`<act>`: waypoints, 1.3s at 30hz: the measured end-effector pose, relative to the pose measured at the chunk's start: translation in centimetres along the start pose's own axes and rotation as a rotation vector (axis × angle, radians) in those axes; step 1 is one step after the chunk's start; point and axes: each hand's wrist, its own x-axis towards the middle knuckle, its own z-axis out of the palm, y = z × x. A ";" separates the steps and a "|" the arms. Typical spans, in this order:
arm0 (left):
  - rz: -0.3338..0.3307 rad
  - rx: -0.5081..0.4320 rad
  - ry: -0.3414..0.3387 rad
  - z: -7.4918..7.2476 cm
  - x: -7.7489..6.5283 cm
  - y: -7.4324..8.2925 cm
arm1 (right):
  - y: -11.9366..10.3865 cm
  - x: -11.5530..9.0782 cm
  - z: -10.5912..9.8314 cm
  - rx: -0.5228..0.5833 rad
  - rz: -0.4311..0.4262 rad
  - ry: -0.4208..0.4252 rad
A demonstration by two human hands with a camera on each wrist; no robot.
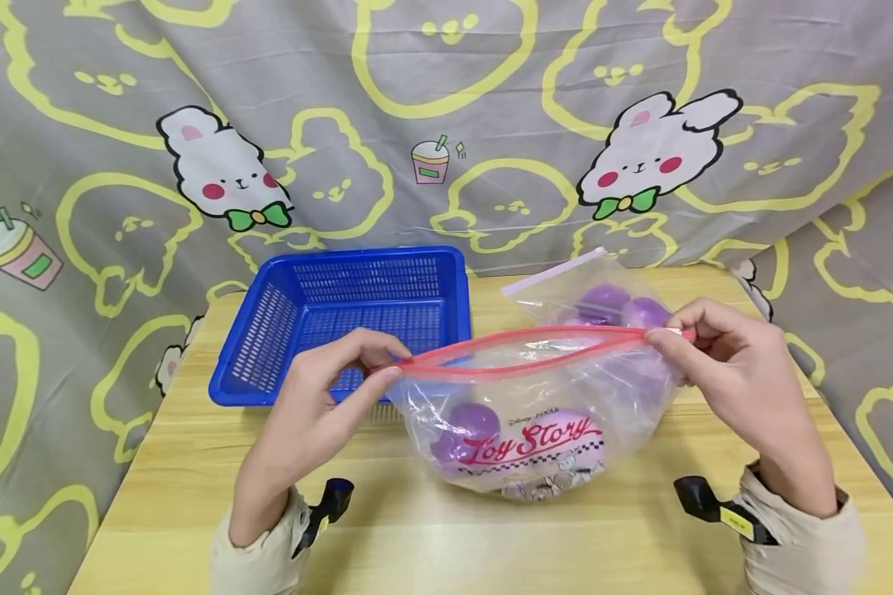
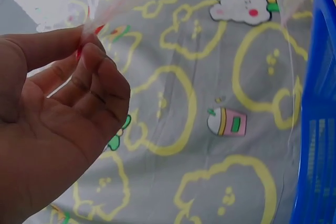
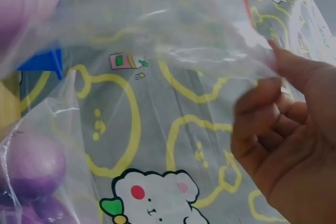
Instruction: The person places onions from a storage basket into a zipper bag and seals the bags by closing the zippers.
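Observation:
Between both hands hangs a clear zip bag [image 1: 521, 446] with a red zip rim and "Toy Story" print; purple balls [image 1: 470, 426] show inside it. My left hand [image 1: 320, 405] pinches the left end of the rim between thumb and fingers, as the left wrist view also shows at close range. At the other end, my right hand [image 1: 747, 384] pinches the rim corner. The mouth of the bag gapes slightly between them. In the right wrist view, the right hand [image 3: 286, 135] has the clear film [image 3: 210, 51] between thumb and curled fingers.
A blue plastic basket [image 1: 264, 273] with slotted walls stands at the back left of the wooden table [image 1: 156, 504]. Behind the held bag, a second clear bag [image 1: 558, 277] with a lilac zip holds more purple balls [image 1: 605, 302]. A patterned grey cloth [image 1: 506, 91] hangs behind.

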 end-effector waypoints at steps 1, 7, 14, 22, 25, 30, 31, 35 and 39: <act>-0.009 0.025 0.008 0.0 0.0 0.0 | 0.0 0.0 -0.1 -0.002 -0.013 -0.013; -0.033 0.105 0.008 -0.2 0.2 -0.7 | 0.3 -0.1 -0.9 -0.039 -0.058 -0.032; -0.065 0.284 0.051 -1.1 0.0 -1.7 | -0.2 -0.1 -0.8 0.039 -0.076 0.069; -0.062 0.337 0.023 -1.1 0.0 -1.7 | -0.4 0.2 1.4 -0.069 0.047 -0.136; -0.065 0.340 0.055 -1.1 -0.2 -1.6 | 0.6 0.8 3.2 -0.089 0.114 -0.189; -0.022 0.328 0.094 -1.0 -0.3 -1.6 | 1.6 1.1 4.7 0.011 0.113 -0.113; -0.011 0.333 0.104 -0.9 -0.3 -1.6 | 1.4 1.0 4.7 0.038 0.105 -0.083; -0.005 0.373 0.144 -0.8 -0.1 -1.3 | 0.1 0.3 4.3 0.130 0.050 -0.001; 0.020 0.400 0.180 -0.2 -0.1 0.2 | -1.8 -0.4 4.7 0.220 -0.094 0.043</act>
